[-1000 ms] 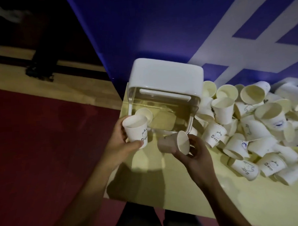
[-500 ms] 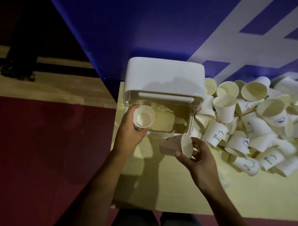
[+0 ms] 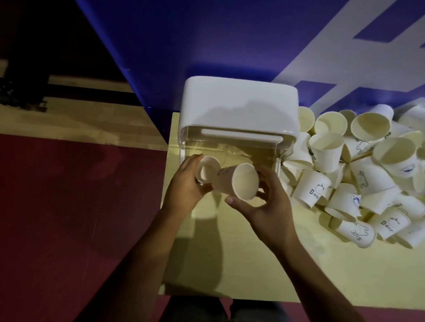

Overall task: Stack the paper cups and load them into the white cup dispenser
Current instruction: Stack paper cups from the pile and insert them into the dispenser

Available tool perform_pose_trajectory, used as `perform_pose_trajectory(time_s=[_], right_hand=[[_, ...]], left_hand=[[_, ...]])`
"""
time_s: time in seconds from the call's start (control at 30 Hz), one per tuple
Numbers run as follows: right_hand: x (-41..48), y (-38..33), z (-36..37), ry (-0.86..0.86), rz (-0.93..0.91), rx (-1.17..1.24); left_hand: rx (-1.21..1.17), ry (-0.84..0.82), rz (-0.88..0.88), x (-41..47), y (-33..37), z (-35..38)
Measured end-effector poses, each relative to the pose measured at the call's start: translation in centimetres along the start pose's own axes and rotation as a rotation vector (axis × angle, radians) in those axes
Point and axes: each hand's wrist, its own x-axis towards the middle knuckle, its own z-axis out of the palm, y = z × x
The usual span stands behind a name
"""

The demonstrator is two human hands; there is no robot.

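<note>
Left hand (image 3: 183, 183): closed around a small paper cup (image 3: 207, 169), mouth turned toward the camera, held just in front of the dispenser's clear front.
Right hand (image 3: 263, 204): holds a second paper cup (image 3: 241, 181) on its side, thumb below, fingers behind the rim; its base touches the left cup.
White cup dispenser (image 3: 238, 107): on the desk (image 3: 234, 256) at 12 o'clock from the hands, against the blue wall (image 3: 202, 40).
Loose cup pile (image 3: 366, 170): at 3 o'clock from the dispenser, cups tumbled and upright, some printed with a bear.
Floor (image 3: 63, 202): red, at 9 o'clock.
</note>
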Motion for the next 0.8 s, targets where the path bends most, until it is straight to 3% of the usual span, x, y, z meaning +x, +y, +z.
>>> perform_pose_trajectory(time_s=[0.2,0.33,0.5,0.67,0.8], right_hand=[[2.2,0.4,3.7,-0.001,-0.173,-0.122],[4.0,1.4,5.6,-0.055,-0.167,-0.239],[5.5,2.7,7.3,-0.207,-0.094,-0.356],[5.9,4.1,7.5,-0.279,-0.043,-0.325],[6.4,4.6,7.3,-0.333,-0.008,-0.259]], left_hand=[[-0.086,-0.059,-0.029,-0.7,-0.9,-0.9],[-0.179,-0.057,-0.082,-1.3,-1.7,-1.7],[-0.394,-0.034,-0.29,-1.0,-0.4,-1.9],[-0.255,-0.012,-0.226,-0.9,-0.5,-1.7],[-0.277,0.012,-0.179,-1.2,-0.7,-1.5]])
